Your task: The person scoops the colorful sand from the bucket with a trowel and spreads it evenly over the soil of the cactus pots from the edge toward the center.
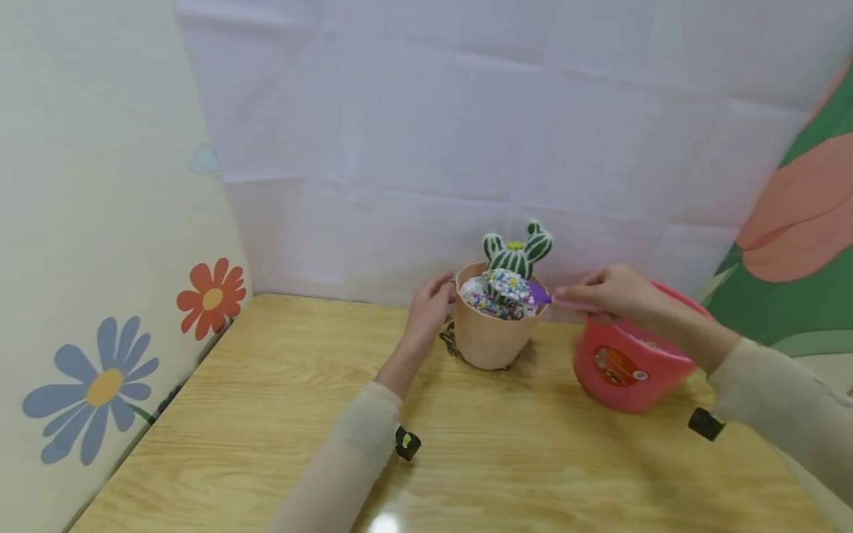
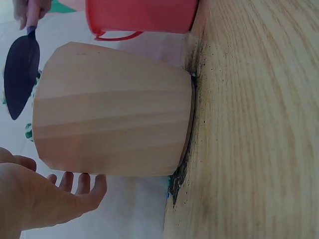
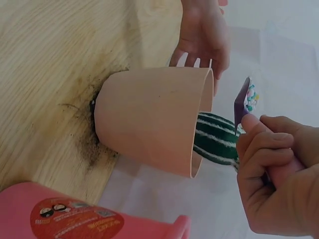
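Observation:
A peach plant pot (image 1: 489, 342) stands on the wooden table, holding a green knitted-looking cactus (image 1: 512, 260) with white stripes. White and multicoloured granules (image 1: 496, 305) lie inside around the cactus. My left hand (image 1: 428, 312) is at the pot's left side, its fingers extended against or very near the wall. My right hand (image 1: 616, 292) grips the pink handle of a small purple trowel (image 2: 21, 74). Its blade, heaped with colourful granules (image 3: 252, 95), is held above the pot's rim in front of the cactus. The heap hides part of the cactus.
A pink-red bucket (image 1: 623, 370) with a round orange label stands right of the pot, below my right forearm. Dark crumbs of soil (image 3: 92, 142) lie around the pot's base. A white cloth (image 1: 426, 133) hangs behind the table (image 1: 300, 370).

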`<state>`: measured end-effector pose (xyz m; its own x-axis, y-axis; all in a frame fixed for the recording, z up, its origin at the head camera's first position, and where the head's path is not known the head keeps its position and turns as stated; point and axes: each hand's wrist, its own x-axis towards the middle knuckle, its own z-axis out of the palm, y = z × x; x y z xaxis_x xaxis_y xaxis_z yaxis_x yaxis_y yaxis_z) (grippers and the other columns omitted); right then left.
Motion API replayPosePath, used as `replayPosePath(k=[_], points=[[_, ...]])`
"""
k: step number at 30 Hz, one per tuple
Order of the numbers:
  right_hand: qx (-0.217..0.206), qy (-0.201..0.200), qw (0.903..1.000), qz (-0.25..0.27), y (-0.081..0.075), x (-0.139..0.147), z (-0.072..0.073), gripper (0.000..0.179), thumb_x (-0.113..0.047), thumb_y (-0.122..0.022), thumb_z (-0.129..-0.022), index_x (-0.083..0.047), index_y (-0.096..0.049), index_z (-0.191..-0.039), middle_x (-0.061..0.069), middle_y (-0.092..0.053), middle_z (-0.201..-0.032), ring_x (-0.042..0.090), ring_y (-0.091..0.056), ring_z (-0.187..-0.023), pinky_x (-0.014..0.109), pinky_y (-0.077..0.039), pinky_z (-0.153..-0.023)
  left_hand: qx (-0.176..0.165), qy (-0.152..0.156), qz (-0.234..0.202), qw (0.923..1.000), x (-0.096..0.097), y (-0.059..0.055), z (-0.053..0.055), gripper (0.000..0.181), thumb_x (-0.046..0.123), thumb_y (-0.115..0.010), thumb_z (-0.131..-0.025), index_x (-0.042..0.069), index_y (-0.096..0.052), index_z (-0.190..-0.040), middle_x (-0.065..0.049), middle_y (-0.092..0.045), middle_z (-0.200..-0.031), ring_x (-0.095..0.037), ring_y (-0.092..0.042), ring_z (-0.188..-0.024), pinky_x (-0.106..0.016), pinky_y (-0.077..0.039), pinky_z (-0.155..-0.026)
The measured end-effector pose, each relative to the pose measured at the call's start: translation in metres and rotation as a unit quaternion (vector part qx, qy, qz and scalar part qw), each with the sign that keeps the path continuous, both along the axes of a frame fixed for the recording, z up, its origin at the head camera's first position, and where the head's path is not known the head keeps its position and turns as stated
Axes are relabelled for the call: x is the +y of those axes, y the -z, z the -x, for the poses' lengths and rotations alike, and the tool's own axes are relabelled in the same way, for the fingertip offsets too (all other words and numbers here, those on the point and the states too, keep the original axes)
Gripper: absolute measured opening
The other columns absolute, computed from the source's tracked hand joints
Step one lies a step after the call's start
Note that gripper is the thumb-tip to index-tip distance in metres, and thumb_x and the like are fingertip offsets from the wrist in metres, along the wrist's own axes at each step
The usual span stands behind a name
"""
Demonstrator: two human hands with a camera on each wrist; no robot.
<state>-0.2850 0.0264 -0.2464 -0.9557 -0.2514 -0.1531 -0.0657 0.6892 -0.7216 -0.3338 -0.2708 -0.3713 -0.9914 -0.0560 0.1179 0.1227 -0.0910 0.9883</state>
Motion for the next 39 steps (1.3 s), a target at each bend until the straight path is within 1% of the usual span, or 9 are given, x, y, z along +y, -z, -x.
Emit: replayPosePath(k=[2, 4, 9, 12, 15, 20, 26, 33, 39], points=[[0.003, -0.001, 1.0000, -0.004, 0.002, -0.006, 0.003, 0.056, -0.057, -0.079, -0.083, -0.012, -0.054, -0.062, 0.001, -0.044, -0.055, 0.015, -0.035, -0.050, 0.030, -0.036, -0.049, -0.007, 0.006, -0.015, 0.9998, 0.000, -0.001, -0.001, 0.046, 0.018, -0.053, -0.100, 0.009, -0.055, -0.146, -0.013, -0.060, -0.137, -0.028, -0.058, -0.117, -0.052, -0.052, -0.094], [0.001, 0.000, 1.0000, 0.001, 0.004, -0.013, 0.005, 0.054, -0.055, -0.081, -0.082, -0.009, -0.059, -0.063, 0.001, -0.045, -0.055, 0.014, -0.036, -0.050, 0.031, -0.038, -0.051, -0.013, 0.012, -0.025, 0.9995, 0.000, -0.002, -0.002, 0.049, 0.015, -0.054, -0.098, 0.009, -0.055, -0.146, -0.012, -0.058, -0.139, -0.029, -0.057, -0.119, -0.051, -0.054, -0.092], [-0.013, -0.006, 0.9994, 0.030, 0.013, -0.024, 0.013, 0.049, -0.045, -0.084, -0.083, 0.000, -0.068, -0.072, 0.001, -0.048, -0.055, 0.012, -0.036, -0.049, 0.029, -0.035, -0.049, -0.014, 0.017, -0.015, 0.9996, 0.000, -0.003, -0.003, 0.046, 0.015, -0.055, -0.099, 0.009, -0.057, -0.145, -0.013, -0.059, -0.137, -0.032, -0.056, -0.119, -0.052, -0.055, -0.091], [-0.021, -0.014, 0.9989, 0.039, 0.020, -0.030, 0.017, 0.050, -0.044, -0.085, -0.082, 0.000, -0.065, -0.071, 0.001, -0.049, -0.056, 0.012, -0.036, -0.049, 0.027, -0.033, -0.048, -0.012, 0.016, -0.015, 0.9997, 0.001, -0.001, -0.004, 0.041, 0.017, -0.054, -0.101, 0.009, -0.060, -0.142, -0.013, -0.061, -0.133, -0.031, -0.057, -0.118, -0.054, -0.055, -0.090], [-0.026, -0.021, 0.9986, 0.042, 0.026, -0.036, 0.019, 0.050, -0.046, -0.084, -0.083, -0.004, -0.063, -0.067, 0.001, -0.049, -0.056, 0.012, -0.035, -0.048, 0.026, -0.033, -0.047, -0.005, 0.014, -0.016, 0.9998, 0.002, 0.000, -0.004, 0.040, 0.018, -0.054, -0.101, 0.009, -0.063, -0.139, -0.012, -0.063, -0.130, -0.030, -0.058, -0.115, -0.054, -0.055, -0.088], [-0.032, -0.038, 0.9977, 0.046, 0.032, -0.044, 0.019, 0.048, -0.042, -0.080, -0.088, -0.006, -0.061, -0.063, 0.001, -0.046, -0.056, 0.013, -0.034, -0.050, 0.025, -0.031, -0.048, 0.003, 0.013, -0.016, 0.9998, 0.003, 0.001, -0.005, 0.041, 0.016, -0.053, -0.100, 0.008, -0.063, -0.139, -0.012, -0.064, -0.126, -0.027, -0.058, -0.111, -0.056, -0.055, -0.087], [-0.041, -0.038, 0.9967, 0.058, 0.038, -0.048, 0.019, 0.046, -0.041, -0.079, -0.090, -0.008, -0.060, -0.064, 0.001, -0.046, -0.057, 0.012, -0.035, -0.051, 0.025, -0.030, -0.049, 0.000, 0.008, -0.018, 0.9998, 0.002, -0.001, -0.003, 0.040, 0.017, -0.053, -0.101, 0.009, -0.063, -0.139, -0.013, -0.065, -0.122, -0.025, -0.058, -0.107, -0.054, -0.056, -0.085], [-0.042, -0.042, 0.9958, 0.070, 0.041, -0.051, 0.016, 0.046, -0.042, -0.076, -0.091, -0.001, -0.066, -0.073, 0.001, -0.052, -0.058, 0.010, -0.037, -0.050, 0.023, -0.030, -0.047, -0.011, 0.003, -0.010, 0.9999, 0.003, -0.001, -0.004, 0.041, 0.018, -0.052, -0.102, 0.011, -0.061, -0.142, -0.010, -0.064, -0.131, -0.027, -0.059, -0.112, -0.050, -0.057, -0.086], [-0.054, -0.034, 0.9931, 0.098, 0.044, -0.055, 0.017, 0.047, -0.041, -0.074, -0.094, 0.004, -0.068, -0.079, 0.000, -0.051, -0.057, 0.009, -0.036, -0.047, 0.022, -0.027, -0.044, -0.008, 0.005, -0.012, 0.9999, 0.002, 0.000, -0.005, 0.039, 0.019, -0.052, -0.103, 0.011, -0.063, -0.140, -0.009, -0.064, -0.129, -0.027, -0.060, -0.111, -0.055, -0.055, -0.088]])
